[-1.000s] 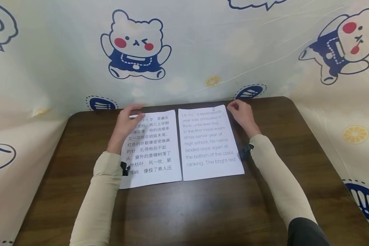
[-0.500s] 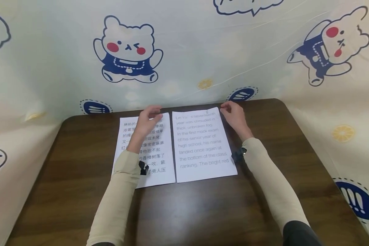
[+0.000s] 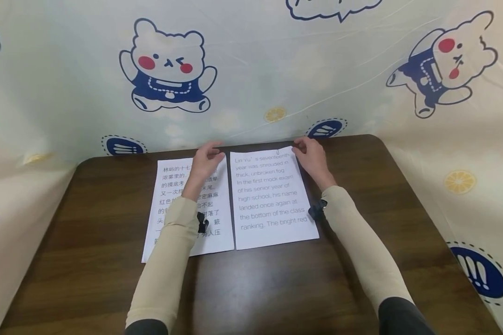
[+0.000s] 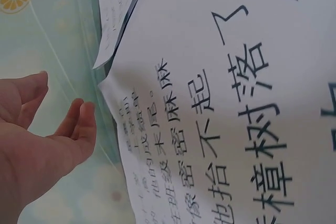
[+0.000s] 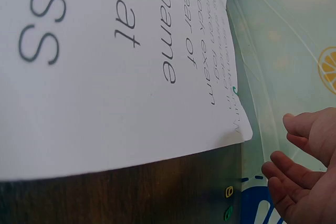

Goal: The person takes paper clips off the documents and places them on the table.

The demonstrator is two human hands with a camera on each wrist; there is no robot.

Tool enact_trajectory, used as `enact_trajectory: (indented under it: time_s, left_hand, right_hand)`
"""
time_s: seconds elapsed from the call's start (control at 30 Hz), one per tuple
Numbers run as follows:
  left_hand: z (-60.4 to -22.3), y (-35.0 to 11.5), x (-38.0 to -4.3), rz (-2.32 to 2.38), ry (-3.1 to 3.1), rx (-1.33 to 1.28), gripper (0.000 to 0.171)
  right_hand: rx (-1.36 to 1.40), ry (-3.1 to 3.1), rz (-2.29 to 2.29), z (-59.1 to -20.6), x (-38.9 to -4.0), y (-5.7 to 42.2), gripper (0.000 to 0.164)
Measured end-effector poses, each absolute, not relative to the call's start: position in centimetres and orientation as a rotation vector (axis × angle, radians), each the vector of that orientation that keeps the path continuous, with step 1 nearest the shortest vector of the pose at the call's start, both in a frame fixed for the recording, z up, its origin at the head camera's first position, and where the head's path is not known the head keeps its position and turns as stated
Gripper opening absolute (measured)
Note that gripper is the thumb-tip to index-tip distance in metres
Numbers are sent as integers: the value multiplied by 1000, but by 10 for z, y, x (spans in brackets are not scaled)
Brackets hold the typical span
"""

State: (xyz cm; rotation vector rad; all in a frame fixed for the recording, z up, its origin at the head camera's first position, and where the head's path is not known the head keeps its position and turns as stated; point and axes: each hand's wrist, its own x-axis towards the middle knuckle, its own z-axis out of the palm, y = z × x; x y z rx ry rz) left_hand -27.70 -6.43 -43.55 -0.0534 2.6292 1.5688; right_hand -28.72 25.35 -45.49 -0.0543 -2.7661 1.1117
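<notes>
Two printed sheets lie side by side: one with Chinese text [image 3: 184, 242] on the left, one with English text [image 3: 272, 235] on the right. My left hand [image 3: 203, 167] hovers over the Chinese sheet's upper right part, fingers loosely bent. In the left wrist view nothing sits between its thumb and fingers. My right hand [image 3: 312, 158] is at the English sheet's top right corner, its thumb and fingers apart in the right wrist view. A small paper clip [image 3: 278, 151] sits on that sheet's top edge; it looks green [image 5: 235, 91] in the right wrist view.
The dark wooden table [image 3: 243, 288] extends around the sheets. Small yellow [image 5: 229, 191] and green [image 5: 228, 213] clip-like pieces show near its far edge in the right wrist view. A cloth [image 3: 243, 70] printed with cartoon bears hangs behind the table.
My left hand has moved right, from the Chinese sheet's upper left corner to its upper right. The right hand stays by the English sheet's corner. The head view has shifted slightly.
</notes>
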Motion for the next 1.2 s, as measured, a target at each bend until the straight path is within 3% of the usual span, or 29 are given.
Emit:
enact_trajectory:
  time_s: [1.2]
  left_hand:
    - [-456, -44, -292, 1391, 2631, -36, 47]
  right_hand:
    - [-40, -2944, 1055, -467, -303, 240, 38]
